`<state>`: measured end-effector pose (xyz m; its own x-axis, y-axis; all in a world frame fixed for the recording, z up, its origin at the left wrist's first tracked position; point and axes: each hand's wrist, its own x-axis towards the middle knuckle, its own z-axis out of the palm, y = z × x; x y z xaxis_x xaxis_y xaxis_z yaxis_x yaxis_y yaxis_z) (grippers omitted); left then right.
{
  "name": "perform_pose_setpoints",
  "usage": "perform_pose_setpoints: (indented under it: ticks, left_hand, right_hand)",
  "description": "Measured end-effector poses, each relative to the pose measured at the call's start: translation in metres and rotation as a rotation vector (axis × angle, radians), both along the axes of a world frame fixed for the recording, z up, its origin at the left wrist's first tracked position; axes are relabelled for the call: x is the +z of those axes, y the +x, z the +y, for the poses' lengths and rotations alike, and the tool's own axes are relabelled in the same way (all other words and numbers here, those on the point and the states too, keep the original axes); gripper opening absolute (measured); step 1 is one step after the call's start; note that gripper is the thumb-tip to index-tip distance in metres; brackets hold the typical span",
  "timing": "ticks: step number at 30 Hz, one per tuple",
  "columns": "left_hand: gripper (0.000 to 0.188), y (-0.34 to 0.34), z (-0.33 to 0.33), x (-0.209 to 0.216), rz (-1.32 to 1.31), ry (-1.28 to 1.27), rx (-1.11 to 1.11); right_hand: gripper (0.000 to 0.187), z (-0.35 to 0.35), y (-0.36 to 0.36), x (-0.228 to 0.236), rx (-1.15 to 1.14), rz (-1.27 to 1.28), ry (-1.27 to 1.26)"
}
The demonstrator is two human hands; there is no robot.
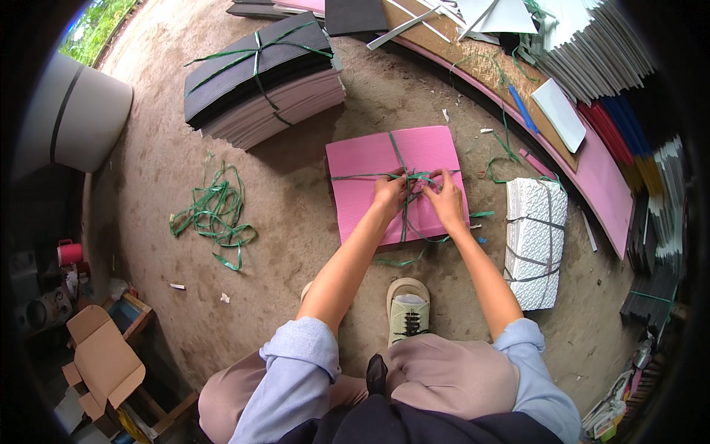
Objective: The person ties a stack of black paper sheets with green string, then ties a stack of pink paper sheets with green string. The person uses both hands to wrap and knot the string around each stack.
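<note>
A stack of pink ribbed sheets (362,152) lies on the floor in front of my feet. Green plastic twine (397,148) crosses over its top in both directions. At the crossing, my left hand (390,194) has its fingers closed on the twine. Close beside it, my right hand (444,200) pinches a strand of the same twine between thumb and fingers. The exact shape of the knot is partly hidden by my fingers. Loose twine ends trail past the stack's near and right edges.
A taller bundle of black and pink sheets (259,66) stands beyond, tied with green twine. At left lies a tangle of green twine (214,211). A strapped white textured bundle (534,244) sits at right, near a low board with a blue-handled tool (523,109). An open cardboard box (106,355) is lower left.
</note>
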<state>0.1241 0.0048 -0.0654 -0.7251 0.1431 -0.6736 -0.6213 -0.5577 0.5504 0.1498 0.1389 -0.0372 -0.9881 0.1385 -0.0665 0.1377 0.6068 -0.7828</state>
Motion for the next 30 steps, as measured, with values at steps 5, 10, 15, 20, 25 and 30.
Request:
perform_pose_setpoints:
  ticks: [5,10,15,20,25,30]
  left_hand:
    - [0.029,-0.003,-0.007,-0.002,0.014,-0.037,-0.035]
    - [0.023,-0.011,-0.020,0.019,-0.011,-0.207,-0.302]
    - [0.015,-0.017,-0.023,0.024,-0.045,-0.290,-0.403]
    - [0.012,-0.017,-0.037,0.016,-0.034,-0.261,-0.346]
    - [0.024,0.001,-0.040,0.081,0.348,-1.266,-0.880]
    - [0.032,0.010,-0.042,0.078,0.554,-0.843,-0.991]
  right_hand:
    - [0.037,-0.008,-0.003,-0.001,0.017,-0.033,0.234]
    - [0.036,-0.005,0.010,-0.013,-0.088,0.001,0.302]
    - [0.023,-0.002,0.009,-0.021,0.013,0.301,0.222]
    - [0.014,0.006,0.001,-0.018,0.137,0.020,0.016]
    - [0.024,0.033,0.002,0.030,0.239,-0.507,-0.414]
    - [0.028,0.012,0.004,0.060,0.221,-0.679,-0.783]
